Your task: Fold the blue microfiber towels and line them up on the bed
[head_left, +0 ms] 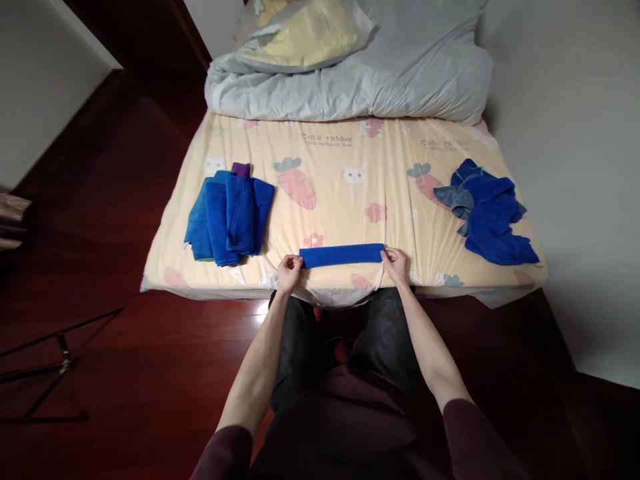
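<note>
A blue towel (342, 256), folded into a long narrow strip, lies across the near edge of the bed in front of me. My left hand (289, 272) pinches its left end between thumb and fingers. At the opposite end, my right hand (395, 265) grips the right edge in the same way. To the left sits a pile of folded blue towels (217, 217), with a small purple folded cloth (241, 169) at its far side. Crumpled blue and grey cloths (493, 217) lie in a loose heap on the right.
The bed has a cream sheet (340, 193) with carrot and rabbit prints. A bunched grey quilt (350, 90) and a yellow pillow (315, 37) lie at its far end. A black metal stand (63, 363) is on the dark red floor at left; a wall (575, 167) borders the right.
</note>
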`<state>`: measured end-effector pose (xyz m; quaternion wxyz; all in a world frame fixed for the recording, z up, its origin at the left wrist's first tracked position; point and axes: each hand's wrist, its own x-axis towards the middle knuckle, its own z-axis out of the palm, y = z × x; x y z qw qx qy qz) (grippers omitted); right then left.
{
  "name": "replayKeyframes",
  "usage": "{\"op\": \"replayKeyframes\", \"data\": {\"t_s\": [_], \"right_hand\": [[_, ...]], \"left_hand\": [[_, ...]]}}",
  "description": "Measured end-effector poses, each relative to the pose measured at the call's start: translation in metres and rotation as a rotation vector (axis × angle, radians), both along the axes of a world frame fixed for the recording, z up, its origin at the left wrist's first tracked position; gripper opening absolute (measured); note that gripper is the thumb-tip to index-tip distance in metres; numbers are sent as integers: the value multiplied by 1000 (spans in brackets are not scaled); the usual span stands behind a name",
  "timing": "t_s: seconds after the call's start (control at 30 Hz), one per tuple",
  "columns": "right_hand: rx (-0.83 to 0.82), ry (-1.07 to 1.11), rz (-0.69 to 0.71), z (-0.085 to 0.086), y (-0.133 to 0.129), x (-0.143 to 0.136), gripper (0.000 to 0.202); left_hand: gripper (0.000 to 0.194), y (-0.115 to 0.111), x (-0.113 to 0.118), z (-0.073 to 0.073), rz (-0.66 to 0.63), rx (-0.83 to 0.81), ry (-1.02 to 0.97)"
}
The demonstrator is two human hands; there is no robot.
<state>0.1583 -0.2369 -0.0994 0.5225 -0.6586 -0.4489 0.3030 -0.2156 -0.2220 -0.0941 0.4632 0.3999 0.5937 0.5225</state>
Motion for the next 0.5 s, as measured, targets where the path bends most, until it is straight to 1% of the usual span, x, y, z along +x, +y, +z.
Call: {"op": "replayKeyframes", "data": {"t_s": [0.2, 0.33, 0.5], "right_hand": [[0, -34, 2, -1, -2, -1, 42], [26, -42, 22, -2, -1, 2, 36], [-51, -37, 25, 1, 3, 7, 39]], "left_hand": [[29, -1, 1, 2, -4, 2, 30], [26, -1, 4, 3, 5, 4, 97], [22, -4, 11, 5, 71, -27, 219]]}}
